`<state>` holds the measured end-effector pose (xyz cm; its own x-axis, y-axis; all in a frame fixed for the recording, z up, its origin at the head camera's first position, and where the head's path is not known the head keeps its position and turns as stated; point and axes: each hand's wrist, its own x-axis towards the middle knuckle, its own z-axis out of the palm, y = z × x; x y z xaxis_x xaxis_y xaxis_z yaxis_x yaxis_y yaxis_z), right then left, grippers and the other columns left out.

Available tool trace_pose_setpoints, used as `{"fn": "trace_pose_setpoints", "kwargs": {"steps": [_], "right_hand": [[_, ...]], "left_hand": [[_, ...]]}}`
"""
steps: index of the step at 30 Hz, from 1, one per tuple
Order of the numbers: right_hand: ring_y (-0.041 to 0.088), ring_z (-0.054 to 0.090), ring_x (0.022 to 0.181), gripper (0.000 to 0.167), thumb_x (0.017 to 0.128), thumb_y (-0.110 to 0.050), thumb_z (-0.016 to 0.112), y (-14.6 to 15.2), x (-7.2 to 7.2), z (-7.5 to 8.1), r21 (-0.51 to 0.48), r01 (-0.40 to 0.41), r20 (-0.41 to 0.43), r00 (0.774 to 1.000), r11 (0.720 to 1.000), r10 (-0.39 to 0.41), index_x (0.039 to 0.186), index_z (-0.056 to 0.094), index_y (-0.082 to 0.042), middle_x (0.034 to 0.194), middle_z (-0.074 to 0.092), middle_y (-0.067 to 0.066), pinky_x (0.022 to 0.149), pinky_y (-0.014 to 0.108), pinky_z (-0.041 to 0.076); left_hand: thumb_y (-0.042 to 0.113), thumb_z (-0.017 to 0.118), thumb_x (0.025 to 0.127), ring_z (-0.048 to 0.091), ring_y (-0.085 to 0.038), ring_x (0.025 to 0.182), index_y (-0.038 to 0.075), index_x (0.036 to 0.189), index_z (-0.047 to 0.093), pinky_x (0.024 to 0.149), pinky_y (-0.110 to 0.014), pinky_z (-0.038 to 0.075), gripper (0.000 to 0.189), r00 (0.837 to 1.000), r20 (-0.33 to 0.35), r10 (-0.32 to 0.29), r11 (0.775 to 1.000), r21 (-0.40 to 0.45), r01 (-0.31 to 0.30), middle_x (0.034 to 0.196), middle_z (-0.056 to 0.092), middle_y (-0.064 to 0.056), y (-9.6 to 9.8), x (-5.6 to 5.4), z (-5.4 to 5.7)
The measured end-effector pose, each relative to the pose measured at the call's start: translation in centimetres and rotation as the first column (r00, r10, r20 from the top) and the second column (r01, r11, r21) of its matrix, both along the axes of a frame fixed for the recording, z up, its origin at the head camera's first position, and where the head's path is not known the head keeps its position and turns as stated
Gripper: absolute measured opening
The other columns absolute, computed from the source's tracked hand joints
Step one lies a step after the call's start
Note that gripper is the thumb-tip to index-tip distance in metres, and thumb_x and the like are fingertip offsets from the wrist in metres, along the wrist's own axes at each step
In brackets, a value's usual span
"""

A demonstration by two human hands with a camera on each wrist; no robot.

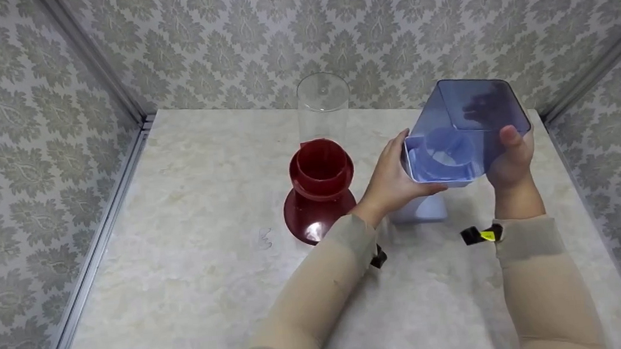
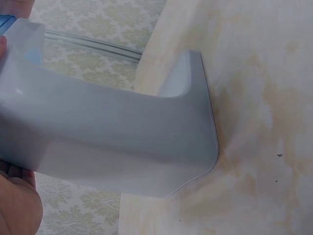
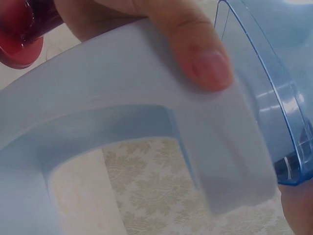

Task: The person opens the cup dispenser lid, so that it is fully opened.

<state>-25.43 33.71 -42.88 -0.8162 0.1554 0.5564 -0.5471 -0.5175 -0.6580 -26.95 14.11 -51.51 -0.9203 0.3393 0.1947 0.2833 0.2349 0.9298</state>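
Observation:
In front of me a clear blue square container (image 1: 484,103) is tilted, its closed end toward the wall. My right hand (image 1: 514,154) grips its right side, thumb up along the wall. My left hand (image 1: 398,181) holds the head of a pale C-shaped stand (image 2: 112,127), with the thumb (image 3: 210,68) pressed on its outer face. The stand's foot (image 1: 420,210) rests on the table. A round hollow part (image 1: 448,145) shows through the blue plastic. The container's lower edge meets the stand head; whether it is seated there I cannot tell.
Left of the hands stands a red pedestal (image 1: 314,219) with a red round cup (image 1: 321,168) on top. Behind it is a clear cylinder (image 1: 323,100). The pale tabletop (image 1: 179,219) reaches patterned walls (image 1: 281,36) at the back and sides.

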Motion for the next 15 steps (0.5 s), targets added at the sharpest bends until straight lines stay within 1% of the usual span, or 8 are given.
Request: {"fn": "trace_pose_setpoints", "kwargs": {"steps": [2,8,10,13,15], "right_hand": [[0.030,0.076,0.111,0.069,0.081,-0.023,0.095,-0.1,0.2,0.6,-0.022,0.009,-0.010,1.000,1.000,-0.010,0.139,0.069,0.004,0.122,0.078,0.020,0.104,0.037,0.061],[0.031,0.074,0.108,0.070,0.076,-0.023,0.098,-0.6,1.0,2.4,-0.056,0.094,-0.027,0.995,0.994,-0.095,0.133,0.069,0.006,0.116,0.077,0.020,0.101,0.036,0.061],[0.030,0.074,0.107,0.071,0.075,-0.022,0.099,-0.6,1.3,2.8,-0.071,0.109,-0.029,0.993,0.992,-0.111,0.132,0.069,0.006,0.114,0.077,0.020,0.101,0.035,0.062],[0.030,0.074,0.108,0.071,0.073,-0.021,0.100,-0.6,1.5,3.2,-0.096,0.115,-0.032,0.992,0.989,-0.119,0.130,0.069,0.007,0.114,0.077,0.020,0.101,0.035,0.062],[0.031,0.074,0.108,0.072,0.072,-0.020,0.100,-0.3,1.4,3.2,-0.113,0.118,-0.030,0.992,0.987,-0.122,0.130,0.068,0.007,0.114,0.076,0.020,0.102,0.035,0.062]], "left_hand": [[0.048,0.109,0.070,0.049,-0.016,0.157,0.018,0.180,0.030,0.133,-0.034,0.043,0.138,1.000,0.007,0.004,1.000,-0.003,-0.004,0.175,0.047,-0.002,-0.1,0.0,-0.1],[0.047,0.110,0.070,0.050,-0.017,0.155,0.021,0.180,0.030,0.133,-0.036,0.044,0.138,1.000,0.019,0.012,1.000,-0.008,-0.012,0.173,0.048,-0.003,-0.5,0.1,0.1],[0.047,0.110,0.070,0.050,-0.016,0.155,0.021,0.180,0.030,0.133,-0.036,0.044,0.138,1.000,0.027,0.011,1.000,-0.010,-0.011,0.173,0.048,-0.003,-0.5,0.1,0.1],[0.046,0.110,0.071,0.050,-0.016,0.155,0.022,0.180,0.030,0.133,-0.036,0.044,0.137,0.999,0.038,0.011,1.000,-0.014,-0.011,0.174,0.047,-0.003,-0.7,0.2,0.2],[0.044,0.110,0.071,0.050,-0.017,0.155,0.021,0.180,0.030,0.133,-0.036,0.044,0.137,0.999,0.043,0.013,1.000,-0.016,-0.012,0.174,0.047,-0.004,-0.8,0.2,0.3]]}}
